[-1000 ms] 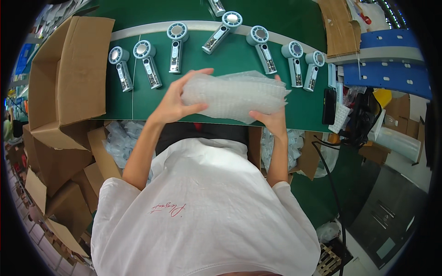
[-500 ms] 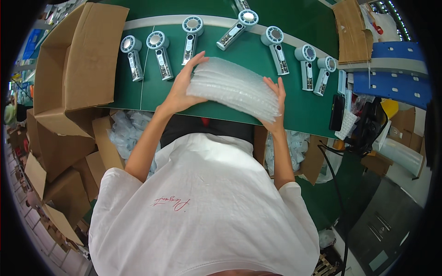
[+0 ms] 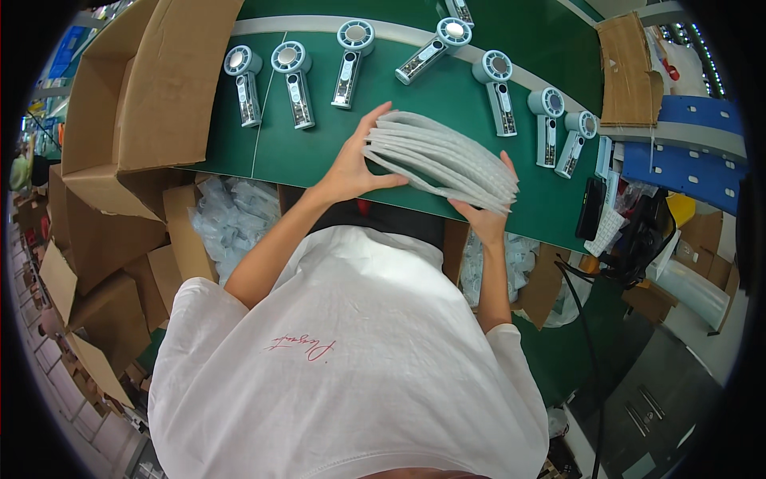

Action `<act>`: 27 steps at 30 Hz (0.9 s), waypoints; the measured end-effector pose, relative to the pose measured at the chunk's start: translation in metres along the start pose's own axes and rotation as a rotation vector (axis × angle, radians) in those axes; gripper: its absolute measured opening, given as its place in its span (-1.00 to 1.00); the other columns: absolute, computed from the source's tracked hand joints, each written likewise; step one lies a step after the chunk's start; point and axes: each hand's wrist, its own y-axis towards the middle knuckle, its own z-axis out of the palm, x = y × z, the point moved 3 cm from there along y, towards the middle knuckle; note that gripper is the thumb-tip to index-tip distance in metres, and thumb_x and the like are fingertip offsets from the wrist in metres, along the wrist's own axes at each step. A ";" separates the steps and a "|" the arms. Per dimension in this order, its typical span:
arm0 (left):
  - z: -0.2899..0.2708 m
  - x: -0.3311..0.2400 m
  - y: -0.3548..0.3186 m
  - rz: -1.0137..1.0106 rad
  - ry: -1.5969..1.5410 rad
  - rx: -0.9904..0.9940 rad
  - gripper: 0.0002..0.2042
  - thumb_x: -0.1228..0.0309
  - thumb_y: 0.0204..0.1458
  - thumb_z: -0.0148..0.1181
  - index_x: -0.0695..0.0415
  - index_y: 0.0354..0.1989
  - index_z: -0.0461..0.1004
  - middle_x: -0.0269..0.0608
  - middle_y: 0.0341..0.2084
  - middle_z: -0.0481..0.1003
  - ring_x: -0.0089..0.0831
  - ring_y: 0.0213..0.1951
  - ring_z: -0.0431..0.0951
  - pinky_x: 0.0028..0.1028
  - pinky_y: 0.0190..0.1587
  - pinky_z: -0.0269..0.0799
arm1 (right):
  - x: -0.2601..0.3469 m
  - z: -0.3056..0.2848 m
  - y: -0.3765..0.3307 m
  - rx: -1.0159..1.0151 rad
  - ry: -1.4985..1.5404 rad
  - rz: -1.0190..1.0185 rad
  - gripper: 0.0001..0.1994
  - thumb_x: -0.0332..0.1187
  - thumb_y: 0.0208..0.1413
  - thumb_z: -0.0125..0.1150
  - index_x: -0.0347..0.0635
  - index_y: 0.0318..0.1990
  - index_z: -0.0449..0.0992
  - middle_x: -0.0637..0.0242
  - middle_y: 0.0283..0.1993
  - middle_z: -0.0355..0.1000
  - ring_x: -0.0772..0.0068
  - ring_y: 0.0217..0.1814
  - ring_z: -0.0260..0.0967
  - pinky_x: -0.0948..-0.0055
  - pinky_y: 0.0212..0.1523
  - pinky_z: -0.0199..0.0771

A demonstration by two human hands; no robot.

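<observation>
A stack of whitish bubble-wrap sheets or bags (image 3: 443, 160) is gripped at both ends above the front edge of the green table (image 3: 311, 156). My left hand (image 3: 355, 164) clasps its left end, thumb at the near side and fingers at the far side. At the right end, my right hand (image 3: 488, 211) pinches it, its fingers partly behind the stack. The layers bow upward and fan apart along the near edge. Beyond it, several light-blue handheld fans lie on the table, among them one fan (image 3: 348, 76) at the middle and another fan (image 3: 500, 100) to the right.
At the left stands a large open cardboard box (image 3: 163, 88). Under the table edge are cartons of clear plastic packaging (image 3: 235, 219). A black device (image 3: 590, 209), a white keyboard (image 3: 608, 227) and cables crowd the right end, near a blue perforated rail (image 3: 678, 164).
The stack has turned so its layered edge faces up, and the layers have spread apart. Both hands still hold its ends. The whole table view has shifted slightly right.
</observation>
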 end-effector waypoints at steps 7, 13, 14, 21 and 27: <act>-0.004 -0.014 -0.009 -0.390 -0.138 -0.017 -0.26 0.48 -0.15 0.46 0.19 0.28 0.26 0.01 0.21 0.31 -0.13 0.18 0.36 -0.19 0.28 0.21 | 0.016 -0.003 0.006 -0.064 0.119 0.224 -0.21 -0.51 -0.22 0.56 -0.32 0.24 0.27 0.12 0.13 0.44 0.23 0.01 0.47 0.30 0.08 0.50; 0.012 -0.061 -0.017 0.287 0.700 -0.358 -0.48 0.55 -0.09 0.33 0.19 0.13 0.40 -0.09 -0.08 0.43 -0.14 -0.06 0.45 -0.33 0.10 0.37 | 0.021 0.004 0.031 0.022 0.051 0.423 -0.31 -0.38 -0.10 0.52 -0.32 0.20 0.29 0.10 0.03 0.48 0.20 -0.04 0.49 0.27 0.06 0.50; 0.023 -0.067 -0.018 0.381 0.750 -0.271 -0.52 0.54 -0.09 0.32 0.20 0.09 0.43 -0.13 -0.18 0.44 -0.16 -0.13 0.46 -0.37 0.03 0.40 | 0.023 0.004 0.036 0.036 -0.051 0.421 -0.33 -0.34 -0.08 0.50 -0.32 0.19 0.30 0.10 0.00 0.49 0.21 -0.06 0.50 0.28 0.02 0.51; 0.098 -0.043 0.033 0.289 0.871 0.084 -0.75 0.26 -0.03 0.27 0.19 -0.33 0.44 -0.11 -0.45 0.48 -0.22 -0.47 0.49 -0.33 -0.40 0.40 | 0.101 -0.022 0.080 0.119 -0.744 0.359 -0.56 -0.24 0.08 0.33 -0.23 0.09 0.47 0.23 -0.25 0.56 0.37 -0.30 0.48 0.39 -0.27 0.46; 0.102 -0.039 0.044 0.201 1.071 0.017 -0.70 0.18 -0.06 0.23 0.18 -0.55 0.39 -0.13 -0.63 0.50 -0.13 -0.63 0.46 -0.31 -0.54 0.35 | 0.068 -0.013 0.234 -0.014 -0.361 -0.143 -0.66 -0.30 0.07 0.30 -0.19 0.00 0.56 0.21 -0.18 0.58 0.33 -0.18 0.55 0.42 -0.11 0.53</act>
